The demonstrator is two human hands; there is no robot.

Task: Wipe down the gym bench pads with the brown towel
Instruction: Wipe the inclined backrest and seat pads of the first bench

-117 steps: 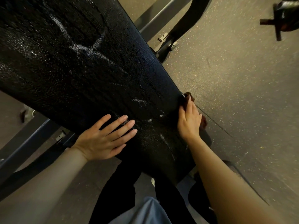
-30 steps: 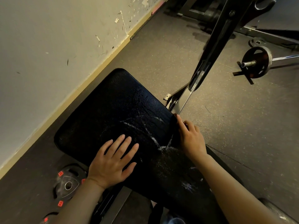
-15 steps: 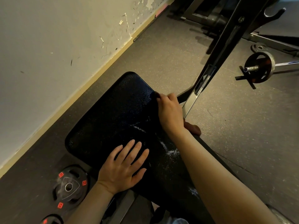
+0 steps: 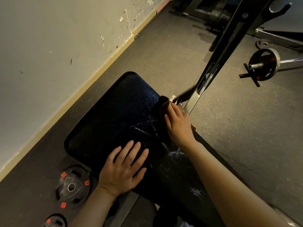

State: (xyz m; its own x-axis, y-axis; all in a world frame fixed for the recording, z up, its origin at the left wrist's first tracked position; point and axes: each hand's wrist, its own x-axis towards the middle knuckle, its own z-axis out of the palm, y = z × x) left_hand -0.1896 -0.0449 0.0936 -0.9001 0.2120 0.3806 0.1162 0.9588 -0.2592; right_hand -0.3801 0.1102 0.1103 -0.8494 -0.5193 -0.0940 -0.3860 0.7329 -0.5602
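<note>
Bench pad [image 4: 114, 122]: black pebbled vinyl, glossy, white-streaked. Towel [image 4: 164, 104]: brown matt cloth. Upright [image 4: 218, 63]: dark painted metal. Floor [image 4: 237, 128]: speckled matt rubber.

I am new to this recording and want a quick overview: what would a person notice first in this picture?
First, the black bench pad in the centre, with whitish streaks near the two hands. The left hand lies flat on the pad's near part, while the right hand presses the brown towel on its right edge. Weight plates with red marks lie on the floor at lower left.
</note>
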